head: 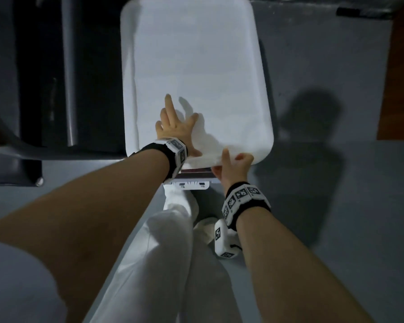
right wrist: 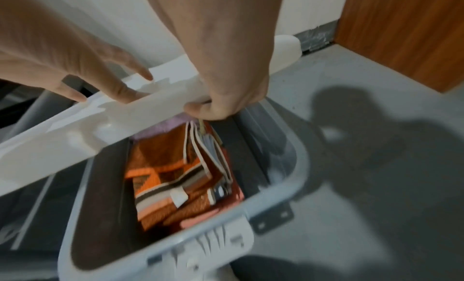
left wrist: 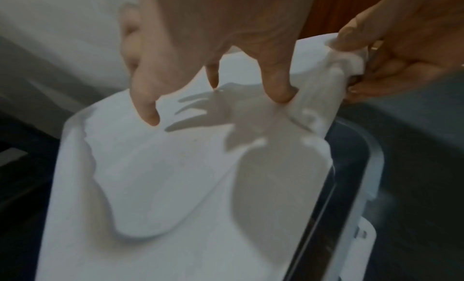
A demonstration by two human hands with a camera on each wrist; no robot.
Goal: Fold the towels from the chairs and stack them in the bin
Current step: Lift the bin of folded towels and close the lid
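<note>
Gripping the near edge of the white lid [head: 196, 66] with my right hand [head: 233, 166], left hand [head: 175, 127] spread flat on it; its length runs away from me over the bin [right wrist: 288, 188]. Only the right wrist view shows folded towels [right wrist: 180, 178] inside.

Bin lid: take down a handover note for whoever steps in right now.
Left hand rests flat, fingers spread, on the white plastic lid.
Right hand grips the lid's near edge, raised off the grey-rimmed bin.
Done: folded orange and brown striped towels lie inside.
Left: unclear; no unfolded towels in view, and I cannot tell whether the lid is opening or closing.
</note>
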